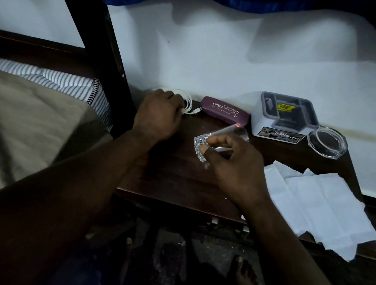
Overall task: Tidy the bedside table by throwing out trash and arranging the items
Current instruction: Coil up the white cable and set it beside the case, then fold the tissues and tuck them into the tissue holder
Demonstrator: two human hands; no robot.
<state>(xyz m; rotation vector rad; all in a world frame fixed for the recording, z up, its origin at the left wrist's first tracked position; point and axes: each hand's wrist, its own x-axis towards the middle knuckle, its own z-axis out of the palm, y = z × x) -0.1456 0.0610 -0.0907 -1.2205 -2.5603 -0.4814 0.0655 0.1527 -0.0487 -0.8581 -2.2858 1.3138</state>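
Nearest, bare feet (247, 282) stand on the dark floor below the table (173, 177), a dark wooden top. On its front right corner lies a white tissue (319, 206), unfolded, creased and torn at the edges, hanging over the rim. The right hand (236, 168) holds a glass (222, 137) just above the middle of the table, fingers and thumb curled round its thick faceted base. The glass is clear and tipped on its side, mouth pointing away. Farther back on the left, the left hand (160, 115) has its fingers curled over a coiled white cable (189, 104), plug end sticking out right. Along the wall sit a purple case (225, 110), a white and grey box (283, 116) and a clear ashtray (327, 142).
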